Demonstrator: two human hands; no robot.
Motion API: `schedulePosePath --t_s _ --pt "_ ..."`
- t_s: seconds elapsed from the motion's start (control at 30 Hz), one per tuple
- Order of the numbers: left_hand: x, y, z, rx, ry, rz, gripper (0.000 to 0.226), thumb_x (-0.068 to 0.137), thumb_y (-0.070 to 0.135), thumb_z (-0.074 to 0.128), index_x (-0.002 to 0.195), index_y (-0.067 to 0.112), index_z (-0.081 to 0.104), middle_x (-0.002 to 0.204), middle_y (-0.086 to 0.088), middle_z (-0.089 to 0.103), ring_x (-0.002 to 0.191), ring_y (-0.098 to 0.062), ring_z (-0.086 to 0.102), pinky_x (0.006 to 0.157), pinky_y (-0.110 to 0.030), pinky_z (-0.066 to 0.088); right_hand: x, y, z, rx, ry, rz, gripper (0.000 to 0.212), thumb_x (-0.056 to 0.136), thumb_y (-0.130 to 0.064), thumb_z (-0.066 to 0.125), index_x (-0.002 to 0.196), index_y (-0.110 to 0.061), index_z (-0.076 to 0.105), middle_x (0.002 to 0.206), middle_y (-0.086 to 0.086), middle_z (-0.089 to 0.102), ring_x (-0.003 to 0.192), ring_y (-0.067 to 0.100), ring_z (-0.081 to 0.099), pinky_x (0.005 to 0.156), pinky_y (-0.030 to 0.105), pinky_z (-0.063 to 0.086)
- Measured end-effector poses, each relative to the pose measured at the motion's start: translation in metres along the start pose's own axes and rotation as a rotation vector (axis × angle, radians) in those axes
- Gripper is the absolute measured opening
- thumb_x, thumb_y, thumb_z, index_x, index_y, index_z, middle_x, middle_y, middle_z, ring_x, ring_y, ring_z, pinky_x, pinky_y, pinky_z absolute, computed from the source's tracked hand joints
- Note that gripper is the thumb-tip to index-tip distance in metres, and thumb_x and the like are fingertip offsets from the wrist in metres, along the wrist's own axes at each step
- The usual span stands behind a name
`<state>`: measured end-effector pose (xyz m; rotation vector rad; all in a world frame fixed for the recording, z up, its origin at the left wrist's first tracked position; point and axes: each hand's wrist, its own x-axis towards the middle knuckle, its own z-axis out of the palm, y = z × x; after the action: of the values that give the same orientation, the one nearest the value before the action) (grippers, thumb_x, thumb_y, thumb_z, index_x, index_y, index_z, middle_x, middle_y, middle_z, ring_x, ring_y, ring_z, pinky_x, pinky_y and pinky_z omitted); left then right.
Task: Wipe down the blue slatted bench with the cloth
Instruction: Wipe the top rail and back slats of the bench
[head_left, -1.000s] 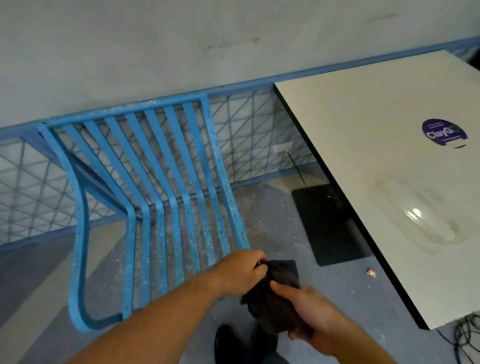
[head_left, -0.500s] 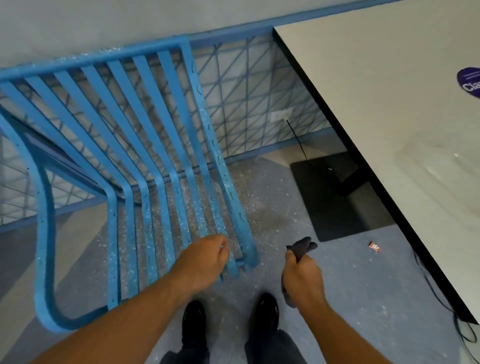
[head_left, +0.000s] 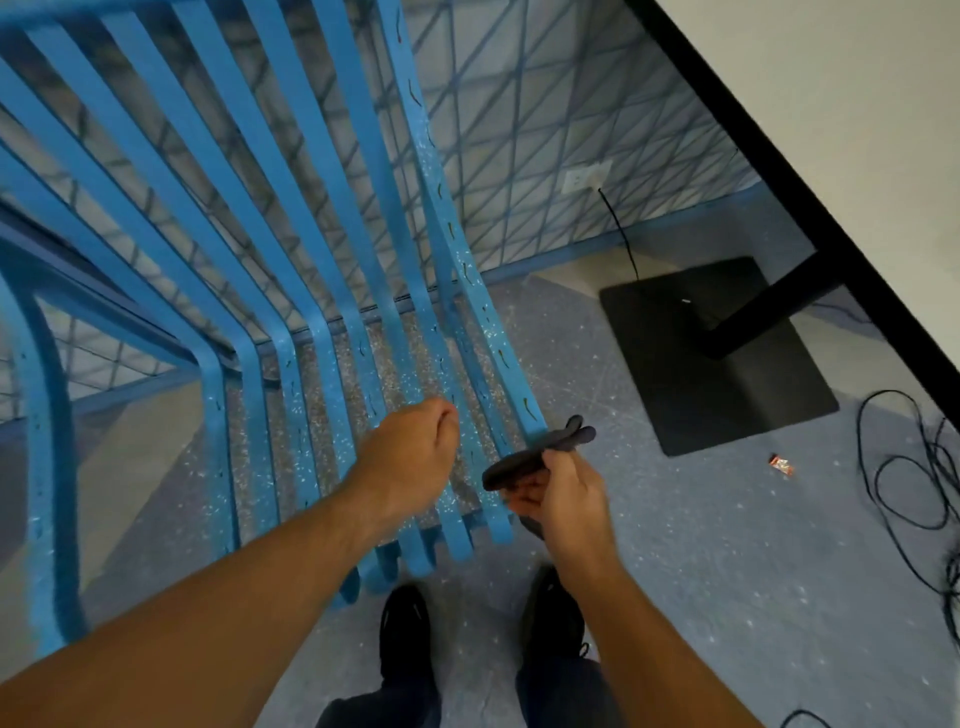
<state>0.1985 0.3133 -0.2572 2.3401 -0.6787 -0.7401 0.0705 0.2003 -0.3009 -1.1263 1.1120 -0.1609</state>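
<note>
The right hand (head_left: 563, 499) grips a dark cloth (head_left: 535, 454) against the rightmost slat of the blue bench (head_left: 322, 218); the left hand (head_left: 410, 457), fingers curled, hovers over the seat slats

— How is the light?
— Soft and even. The white tabletop (head_left: 857, 104) is nearly washed out; the bench slats (head_left: 452, 228) throw faint shadows on the mesh (head_left: 545, 130) behind.
— And sharpness?
— Soft overall. The left hand (head_left: 410, 457) is slightly smeared, the dark cloth (head_left: 540, 452) shows little detail, straight lines bow near the edges.
</note>
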Motion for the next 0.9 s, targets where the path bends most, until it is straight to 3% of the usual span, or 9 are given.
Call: schedulePosePath --t_s 0.07,0.13,0.23,0.3,0.37,0.43,0.57,0.7,0.9 --pt "0.009 0.000 0.002 -0.022 -0.008 0.001 0.027 0.103 0.032 0.036 0.093 0.020 0.058 0.069 -0.002 0.057 0.054 -0.011 0.049 0.048 -0.027 0.042 0.005 0.003 -0.012 -0.199 -0.088 -0.104 0.023 0.090 -0.023 0.042 0.098 -0.017 0.063 0.072 0.010 0.066 0.065 0.019 0.063 0.060 0.038 0.055" --pt "0.017 0.002 0.005 -0.045 0.000 0.009 0.026 0.103 0.032 0.036 0.098 0.020 0.058 0.074 -0.005 0.061 0.060 -0.017 0.056 0.055 -0.031 0.048 0.011 0.010 -0.018 -0.638 -0.091 -0.248 0.018 0.091 -0.030 0.044 0.103 -0.024 0.056 0.073 -0.002 0.065 0.063 0.013 0.062 0.057 0.039 0.057" --pt "0.028 0.003 0.011 -0.066 0.035 -0.002 0.023 0.103 0.033 0.036 0.094 0.025 0.056 0.080 -0.006 0.063 0.067 -0.018 0.059 0.054 -0.021 0.046 0.017 0.024 -0.022 -1.153 0.117 -0.493 0.032 0.094 -0.047 0.046 0.115 -0.024 0.054 0.094 -0.005 0.062 0.084 0.013 0.056 0.075 0.038 0.053" --pt "0.033 0.003 0.014 -0.057 0.056 -0.009 0.023 0.103 0.034 0.036 0.089 0.026 0.054 0.078 -0.003 0.062 0.063 -0.011 0.054 0.051 -0.017 0.041 0.019 0.030 -0.021 -1.115 0.209 -0.544 0.046 0.092 -0.054 0.047 0.124 -0.023 0.053 0.117 0.001 0.054 0.106 0.017 0.048 0.091 0.039 0.049" --pt "0.039 0.004 0.015 -0.043 0.078 0.013 0.025 0.103 0.034 0.037 0.090 0.023 0.056 0.074 0.000 0.060 0.062 -0.010 0.054 0.050 -0.020 0.040 0.023 0.030 -0.012 -0.856 0.147 -0.478 0.052 0.090 -0.055 0.046 0.130 -0.022 0.047 0.129 0.003 0.050 0.117 0.018 0.049 0.094 0.038 0.050" --pt "0.047 0.006 0.014 -0.040 0.101 0.034 0.025 0.102 0.033 0.039 0.092 0.021 0.058 0.075 0.002 0.059 0.064 -0.011 0.055 0.052 -0.022 0.040 0.028 0.030 0.002 -0.719 0.138 -0.408 0.053 0.087 -0.060 0.042 0.127 -0.025 0.042 0.118 0.000 0.059 0.101 0.017 0.060 0.081 0.040 0.056" --pt "0.067 0.008 0.011 0.002 0.173 0.060 0.023 0.101 0.034 0.043 0.097 0.019 0.060 0.086 0.004 0.061 0.075 -0.010 0.057 0.063 -0.024 0.048 0.038 0.026 0.009 -0.825 0.249 -0.508 0.074 0.081 -0.075 0.031 0.133 -0.024 0.044 0.102 -0.005 0.066 0.082 0.015 0.065 0.070 0.039 0.058" --pt "0.086 0.009 0.008 0.029 0.203 0.033 0.023 0.100 0.036 0.044 0.096 0.020 0.060 0.085 0.006 0.059 0.073 -0.005 0.056 0.056 -0.019 0.038 0.050 0.016 0.008 -0.800 0.245 -0.408 0.080 0.075 -0.087 0.012 0.097 -0.026 0.059 0.068 -0.010 0.060 0.060 0.006 0.060 0.056 0.032 0.056" --pt "0.109 0.014 0.004 -0.031 0.191 -0.024 0.028 0.101 0.034 0.043 0.093 0.015 0.061 0.076 0.002 0.061 0.066 -0.013 0.058 0.053 -0.022 0.041 0.064 -0.004 0.012 -0.798 0.199 -0.247 0.078 0.078 -0.082 0.006 0.071 -0.023 0.056 0.063 -0.004 0.057 0.057 0.007 0.056 0.045 0.023 0.040"
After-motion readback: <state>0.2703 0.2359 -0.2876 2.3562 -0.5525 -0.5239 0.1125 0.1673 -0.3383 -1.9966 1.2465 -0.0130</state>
